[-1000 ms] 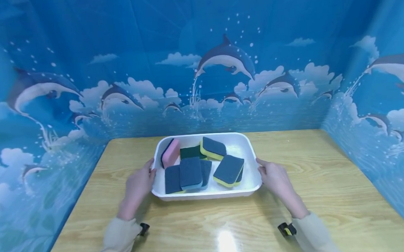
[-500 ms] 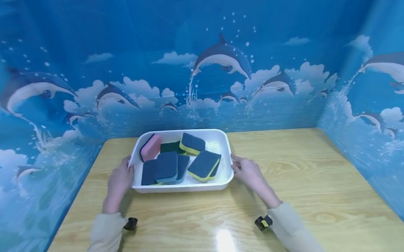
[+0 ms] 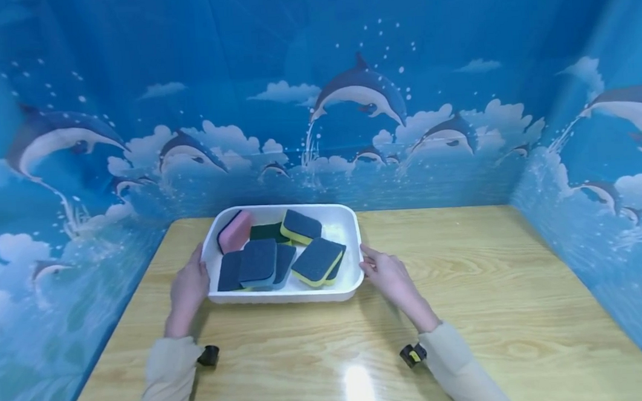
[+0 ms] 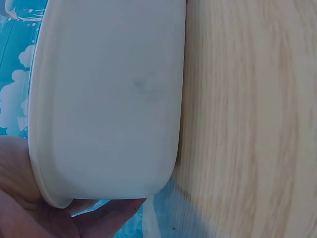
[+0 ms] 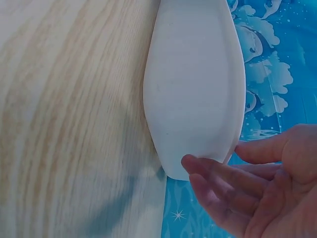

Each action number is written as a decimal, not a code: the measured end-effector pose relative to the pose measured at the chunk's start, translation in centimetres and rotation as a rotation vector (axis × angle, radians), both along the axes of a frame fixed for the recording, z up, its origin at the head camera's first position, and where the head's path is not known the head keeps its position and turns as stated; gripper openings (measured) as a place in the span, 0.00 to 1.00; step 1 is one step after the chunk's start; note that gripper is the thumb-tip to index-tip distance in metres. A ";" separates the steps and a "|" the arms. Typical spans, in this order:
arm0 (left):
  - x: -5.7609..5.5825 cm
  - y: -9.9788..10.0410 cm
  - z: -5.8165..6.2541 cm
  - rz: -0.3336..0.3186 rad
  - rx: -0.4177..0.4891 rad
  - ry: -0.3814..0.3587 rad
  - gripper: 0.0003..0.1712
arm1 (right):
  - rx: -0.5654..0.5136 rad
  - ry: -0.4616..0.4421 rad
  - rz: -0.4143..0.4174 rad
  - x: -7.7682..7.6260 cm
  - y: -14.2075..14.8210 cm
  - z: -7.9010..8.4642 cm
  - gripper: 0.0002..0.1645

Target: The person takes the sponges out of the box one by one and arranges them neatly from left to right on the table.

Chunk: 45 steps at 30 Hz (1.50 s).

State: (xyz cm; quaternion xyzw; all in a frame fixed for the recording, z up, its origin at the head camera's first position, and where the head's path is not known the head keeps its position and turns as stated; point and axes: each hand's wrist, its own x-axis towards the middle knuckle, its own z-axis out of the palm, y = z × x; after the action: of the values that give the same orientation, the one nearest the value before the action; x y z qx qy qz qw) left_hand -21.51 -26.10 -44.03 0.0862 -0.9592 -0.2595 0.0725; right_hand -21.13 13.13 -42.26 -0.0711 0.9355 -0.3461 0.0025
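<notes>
A white plastic tray (image 3: pixel 282 296) stands towards the back left of the table. Several scouring sponges lie in it: a pink sponge (image 3: pixel 235 230) leans at the left end, blue-grey sponges (image 3: pixel 258 261) overlap at the front, and yellow ones with dark pads, such as a tilted sponge (image 3: pixel 317 261), lie on the right. My left hand (image 3: pixel 189 287) grips the tray's left end, thumb at the rim and fingers around the end wall. At the other end my right hand (image 3: pixel 391 278) holds the tray, thumb tip on the rim and fingertips against the outer wall.
The wooden table (image 3: pixel 494 288) extends to the right of the tray and in front of it. A blue curtain (image 3: pixel 270 58) with dolphins hangs behind the table and along both sides. Small black devices, such as a wrist camera (image 3: pixel 413 355), sit at both wrists.
Both hands have moved the tray leftwards and slightly back, mostly in the first half second and only a little since. The sponges have travelled with it.
</notes>
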 end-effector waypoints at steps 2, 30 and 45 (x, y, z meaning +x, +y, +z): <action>0.0 -0.1 0.1 0.006 -0.006 0.001 0.29 | 0.035 0.044 0.024 0.0 -0.1 0.1 0.32; 0.0 0.1 0.1 0.039 0.030 -0.052 0.31 | 0.526 0.042 0.775 -5.7 -7.2 3.2 0.38; -0.1 0.1 0.0 0.025 0.050 -0.068 0.30 | 0.406 0.206 0.563 -5.5 -4.6 6.9 0.45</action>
State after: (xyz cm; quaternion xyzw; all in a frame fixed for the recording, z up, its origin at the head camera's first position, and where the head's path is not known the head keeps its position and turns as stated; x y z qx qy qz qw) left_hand -21.57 -26.00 -44.02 0.1088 -0.9531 -0.2795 0.0407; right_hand -26.58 8.51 -35.39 -0.3583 0.9244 -0.1299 0.0175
